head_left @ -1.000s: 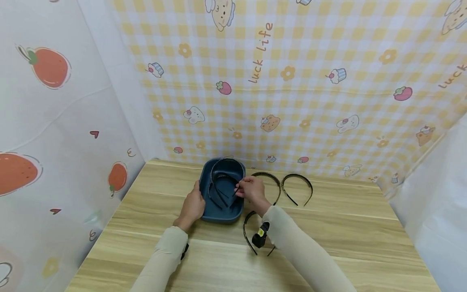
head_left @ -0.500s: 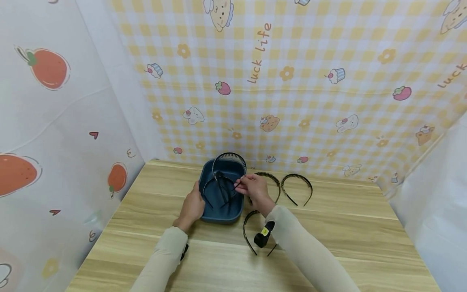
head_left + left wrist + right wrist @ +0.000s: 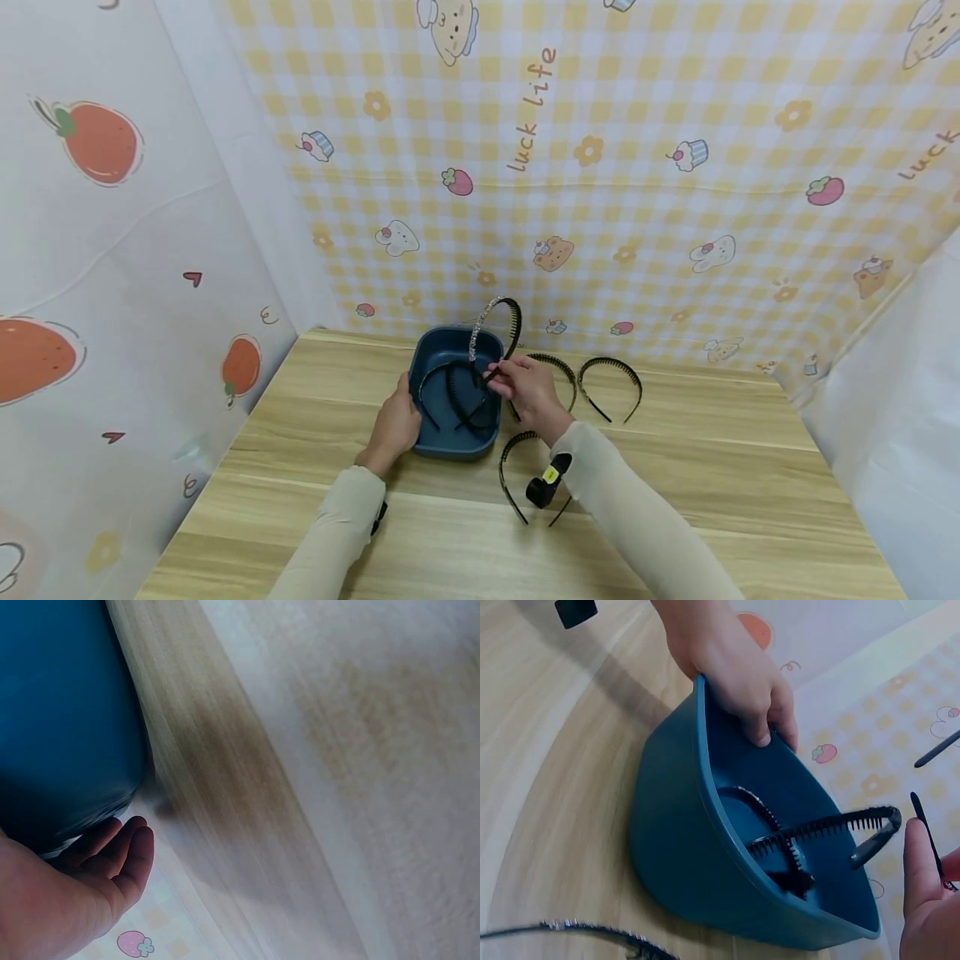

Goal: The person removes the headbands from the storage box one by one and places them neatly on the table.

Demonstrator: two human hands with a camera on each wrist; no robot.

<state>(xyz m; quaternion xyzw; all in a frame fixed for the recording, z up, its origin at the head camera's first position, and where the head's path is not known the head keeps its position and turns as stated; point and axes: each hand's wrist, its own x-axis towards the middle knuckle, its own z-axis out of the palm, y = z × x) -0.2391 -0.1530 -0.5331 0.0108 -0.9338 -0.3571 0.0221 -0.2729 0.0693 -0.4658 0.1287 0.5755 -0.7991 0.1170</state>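
Head view: left hand [image 3: 397, 423] grips blue bin [image 3: 452, 454]; right hand [image 3: 528, 390] pinches raised headband [image 3: 475, 336]. Interlocking teeth [image 3: 514, 323] could snag the headbands inside [image 3: 821, 826].

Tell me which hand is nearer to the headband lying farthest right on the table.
Right. The right hand is by the right side of the blue bin, left of that headband; the left hand is farther away, holding the bin's left side.

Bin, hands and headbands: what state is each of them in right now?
Blue bin: upright on the table.
Left hand: gripping the bin's edge.
Held headband: held up at the bin.
Right hand: pinching that headband.
Bin headbands: lying loose, crossing.
Outside headbands: three, lying on the table.
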